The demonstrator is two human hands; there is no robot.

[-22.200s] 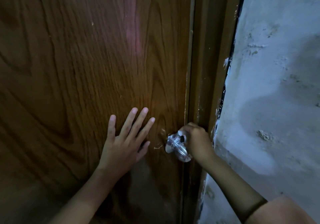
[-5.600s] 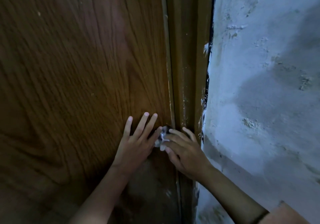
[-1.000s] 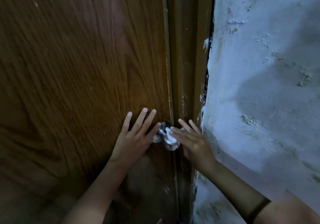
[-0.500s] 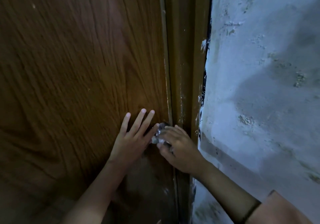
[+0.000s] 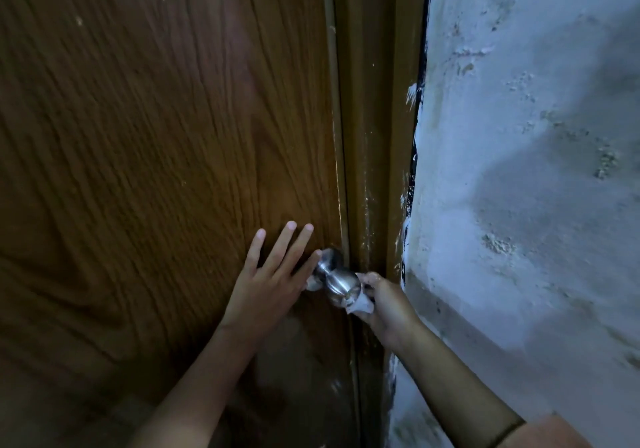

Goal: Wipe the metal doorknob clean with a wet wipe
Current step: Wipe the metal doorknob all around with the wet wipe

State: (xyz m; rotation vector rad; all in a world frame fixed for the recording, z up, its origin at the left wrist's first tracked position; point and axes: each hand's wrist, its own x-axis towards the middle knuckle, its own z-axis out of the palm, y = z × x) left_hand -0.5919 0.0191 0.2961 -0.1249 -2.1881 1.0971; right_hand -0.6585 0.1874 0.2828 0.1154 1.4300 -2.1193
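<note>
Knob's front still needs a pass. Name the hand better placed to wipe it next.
Right. The right hand already grips the wet wipe against the doorknob. The left hand lies flat on the door, holding nothing.

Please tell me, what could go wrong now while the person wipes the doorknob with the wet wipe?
1. The right hand pinches the wet wipe only at the knob's lower end, so the doorknob neck may stay unwiped.
2. The left hand lies flat on the door beside the knob; its fingers may re-smudge the metal.
</note>
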